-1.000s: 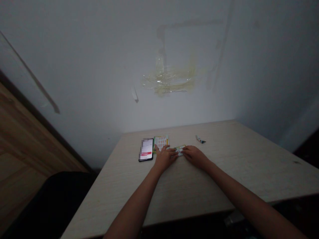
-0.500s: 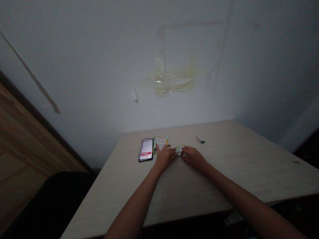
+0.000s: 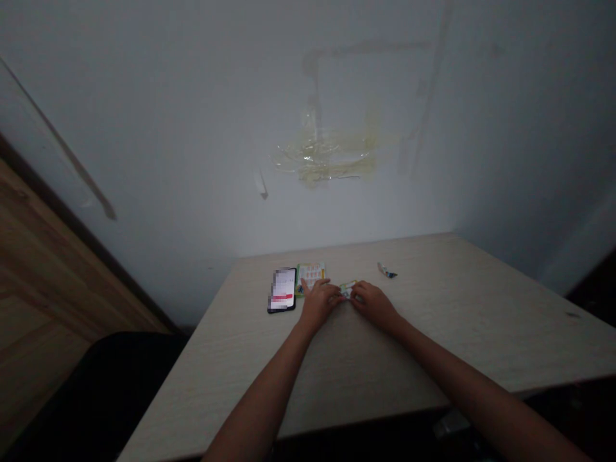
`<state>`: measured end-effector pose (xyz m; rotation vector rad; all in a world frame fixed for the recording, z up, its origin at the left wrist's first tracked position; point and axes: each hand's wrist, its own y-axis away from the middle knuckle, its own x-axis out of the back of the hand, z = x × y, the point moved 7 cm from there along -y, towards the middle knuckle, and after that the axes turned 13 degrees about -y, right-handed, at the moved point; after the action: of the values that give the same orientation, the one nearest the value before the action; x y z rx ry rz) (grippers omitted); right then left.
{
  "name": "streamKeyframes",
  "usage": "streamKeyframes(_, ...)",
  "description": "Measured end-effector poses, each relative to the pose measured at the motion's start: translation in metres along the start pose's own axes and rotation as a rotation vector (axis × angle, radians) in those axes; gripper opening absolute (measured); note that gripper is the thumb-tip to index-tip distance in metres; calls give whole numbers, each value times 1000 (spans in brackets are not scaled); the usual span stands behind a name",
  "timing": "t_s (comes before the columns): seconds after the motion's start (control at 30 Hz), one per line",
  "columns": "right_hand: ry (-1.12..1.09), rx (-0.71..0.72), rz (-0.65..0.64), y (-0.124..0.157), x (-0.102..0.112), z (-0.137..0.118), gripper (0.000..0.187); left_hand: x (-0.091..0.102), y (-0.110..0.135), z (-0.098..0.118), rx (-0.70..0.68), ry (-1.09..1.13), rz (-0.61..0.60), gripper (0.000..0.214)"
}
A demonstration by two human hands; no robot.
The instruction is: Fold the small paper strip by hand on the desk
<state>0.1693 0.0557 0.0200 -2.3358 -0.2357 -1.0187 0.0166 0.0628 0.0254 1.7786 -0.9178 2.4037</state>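
Note:
A small green-and-white printed piece (image 3: 347, 289) lies low over the table between my hands; its exact kind is too small to tell. My right hand (image 3: 374, 303) pinches its right end with curled fingers. On the other end, the thumb and fingertips of my left hand (image 3: 318, 304) close in, partly hiding it. One finger of the left hand stretches out over a printed card (image 3: 312, 271) with a green edge and rows of small pictures. Just left of that card rests a phone (image 3: 283, 290) with its screen lit.
A small crumpled strip (image 3: 386, 271) lies farther back on the pale wooden table (image 3: 375, 378). Behind the table rises a wall (image 3: 192, 128) with clear tape (image 3: 332, 157) stuck on it. At the lower left stands a dark chair-like shape (image 3: 106, 391) beside a wooden panel (image 3: 43, 269).
Both hands stay almost in place. The fingers of my right hand have shifted very slightly on the printed piece.

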Motion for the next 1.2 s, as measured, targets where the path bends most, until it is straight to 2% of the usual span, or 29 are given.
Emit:
streamKeyframes(0.17, -102, -42, 20, -1, 3, 5, 8, 9, 2, -1, 55, 14, 33, 18)
streamKeyframes(0.37, -175, -93, 78, -1, 4, 17, 2, 13, 5, 11, -62, -37, 17, 22)
streamKeyframes(0.5, -186, -109, 74, -1, 3, 21, 3, 9, 6, 13, -78, -105, -16, 26)
streamKeyframes(0.83, -130, -28, 21, 0, 6, 10, 10, 2, 8, 13, -77, -162, -75, 31)
streamKeyframes(1.2, -129, -2, 8, 0, 5, 14, 14, 2, 9, 14, -77, -201, -85, 30)
